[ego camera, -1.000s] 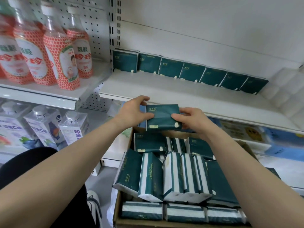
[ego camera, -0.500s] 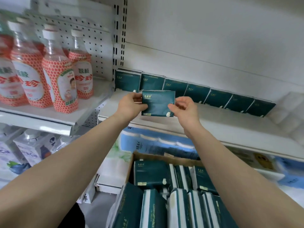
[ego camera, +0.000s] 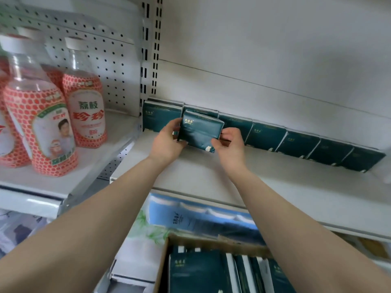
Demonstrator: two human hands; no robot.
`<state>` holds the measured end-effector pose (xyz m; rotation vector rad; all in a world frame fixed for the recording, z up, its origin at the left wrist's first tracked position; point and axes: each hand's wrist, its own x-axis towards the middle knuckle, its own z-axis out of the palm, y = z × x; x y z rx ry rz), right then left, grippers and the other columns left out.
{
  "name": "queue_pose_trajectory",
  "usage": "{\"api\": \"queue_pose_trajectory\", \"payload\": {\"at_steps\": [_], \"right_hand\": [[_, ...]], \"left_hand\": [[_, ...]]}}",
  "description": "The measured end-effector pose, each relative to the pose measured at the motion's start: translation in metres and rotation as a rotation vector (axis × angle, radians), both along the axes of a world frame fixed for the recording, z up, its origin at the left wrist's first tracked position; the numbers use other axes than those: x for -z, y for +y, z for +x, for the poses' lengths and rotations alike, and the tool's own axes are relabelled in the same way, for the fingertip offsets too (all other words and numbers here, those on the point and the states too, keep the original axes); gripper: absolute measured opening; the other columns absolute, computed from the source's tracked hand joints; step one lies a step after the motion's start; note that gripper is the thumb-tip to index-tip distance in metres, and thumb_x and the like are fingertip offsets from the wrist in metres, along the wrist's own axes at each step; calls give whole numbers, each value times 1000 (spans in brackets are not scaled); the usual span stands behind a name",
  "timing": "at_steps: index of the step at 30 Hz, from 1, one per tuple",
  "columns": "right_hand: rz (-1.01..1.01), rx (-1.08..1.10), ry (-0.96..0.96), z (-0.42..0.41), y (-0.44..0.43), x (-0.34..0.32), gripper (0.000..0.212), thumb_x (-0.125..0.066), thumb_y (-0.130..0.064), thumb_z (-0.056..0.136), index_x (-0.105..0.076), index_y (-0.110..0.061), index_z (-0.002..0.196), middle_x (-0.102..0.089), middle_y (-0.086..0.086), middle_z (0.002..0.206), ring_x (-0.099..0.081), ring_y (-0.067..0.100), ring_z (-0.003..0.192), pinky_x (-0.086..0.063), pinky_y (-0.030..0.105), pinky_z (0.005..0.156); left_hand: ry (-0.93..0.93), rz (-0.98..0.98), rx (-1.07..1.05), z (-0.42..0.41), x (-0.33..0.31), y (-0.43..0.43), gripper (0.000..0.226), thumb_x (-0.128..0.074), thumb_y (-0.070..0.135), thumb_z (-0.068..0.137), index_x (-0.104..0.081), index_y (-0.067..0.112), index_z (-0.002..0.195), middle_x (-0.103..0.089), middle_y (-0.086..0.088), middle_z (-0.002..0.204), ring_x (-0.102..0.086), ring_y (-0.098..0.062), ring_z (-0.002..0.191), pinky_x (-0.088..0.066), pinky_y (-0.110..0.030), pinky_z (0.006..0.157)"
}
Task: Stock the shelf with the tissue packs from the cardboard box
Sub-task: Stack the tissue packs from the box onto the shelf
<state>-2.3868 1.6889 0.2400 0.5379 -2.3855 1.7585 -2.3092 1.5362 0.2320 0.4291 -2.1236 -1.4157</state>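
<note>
A dark green tissue pack (ego camera: 200, 130) is held between both hands over the white shelf (ego camera: 275, 182). My left hand (ego camera: 168, 142) grips its left edge and my right hand (ego camera: 229, 145) pinches its lower right corner. The pack stands just in front of the second pack in a row of several green tissue packs (ego camera: 296, 142) lined along the shelf's back wall. At the bottom, the cardboard box (ego camera: 163, 265) holds more green packs (ego camera: 196, 271); only its far part shows.
Red-and-white drink bottles (ego camera: 84, 111) stand on the neighbouring shelf to the left, behind a slotted upright post (ego camera: 156, 49). Blue packaged goods (ego camera: 201, 216) lie on the shelf below. White packs (ego camera: 387, 166) sit at the right end of the row.
Both hands have carried the tissue pack up from above the box and back onto the shelf, close to the row at the rear. The view has tilted upward.
</note>
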Motion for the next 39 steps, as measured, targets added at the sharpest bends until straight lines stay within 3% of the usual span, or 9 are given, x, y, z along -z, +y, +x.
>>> {"api": "queue_pose_trajectory", "payload": {"at_steps": [2,5,7,9,11,14,23,27,39], "right_hand": [[28,25,25,-9,-6,4,29,-70,-6,87,-53,-15,109,-59,3,109,-55,-5,75,-42,3,66],[75,69,35,-18,-12,15,30,-69,-7,88,-55,-14,114,-52,7,115,-54,-2,73,-37,-1,63],[129,75,34,-20,-14,21,32,-68,-11,90,-56,-16,119,-50,4,111,-55,8,75,-36,3,64],[167,54,37,-22,-14,24,34,-67,-15,91,-56,-18,123,-53,2,107,-57,16,82,-39,15,72],[194,21,26,-23,-13,25,37,-65,-15,92,-55,-19,127,-58,1,103,-58,18,89,-41,23,78],[222,-5,11,-23,-11,26,39,-63,-15,93,-55,-18,131,-62,0,105,-59,17,93,-45,26,84],[265,-42,3,-21,-9,25,50,-53,-10,98,-45,-19,147,-62,4,130,-59,17,107,-41,21,96],[281,-74,-10,-21,-8,26,53,-51,-11,99,-39,-20,150,-57,4,137,-56,18,118,-35,17,96],[290,-57,-62,-3,20,16,55,-57,-13,98,-39,-21,149,-56,2,134,-53,12,105,-38,20,95]], "left_hand": [[14,-16,-14,-6,9,-3,56,-61,2,84,-50,25,134,-62,2,120,-62,-19,110,-49,-30,96],[38,-62,-28,-12,17,-6,52,-59,-1,84,-53,20,132,-64,1,115,-63,-19,107,-47,-24,93],[50,-75,-38,-15,20,-8,51,-60,-1,85,-53,17,132,-64,-3,117,-61,-19,109,-46,-23,94],[38,-110,-62,-16,22,-9,54,-61,3,84,-52,20,134,-57,-5,116,-58,-16,109,-45,-23,97],[-2,-153,-80,-15,23,-10,59,-62,6,84,-48,23,139,-48,-4,111,-57,-16,104,-44,-25,100],[-43,-195,-76,-16,22,-11,63,-62,8,84,-44,23,143,-50,-5,111,-60,-20,100,-47,-31,99],[-112,-205,-33,-17,22,-10,68,-66,13,85,-38,23,146,-58,-2,131,-58,-20,111,-46,-35,100],[-177,-291,-51,-19,25,-11,68,-65,18,85,-39,23,147,-58,3,135,-57,-20,115,-43,-27,97],[-293,-433,17,0,11,-1,68,-63,17,86,-37,23,148,-57,-7,135,-53,-29,120,-41,-29,95]]}}
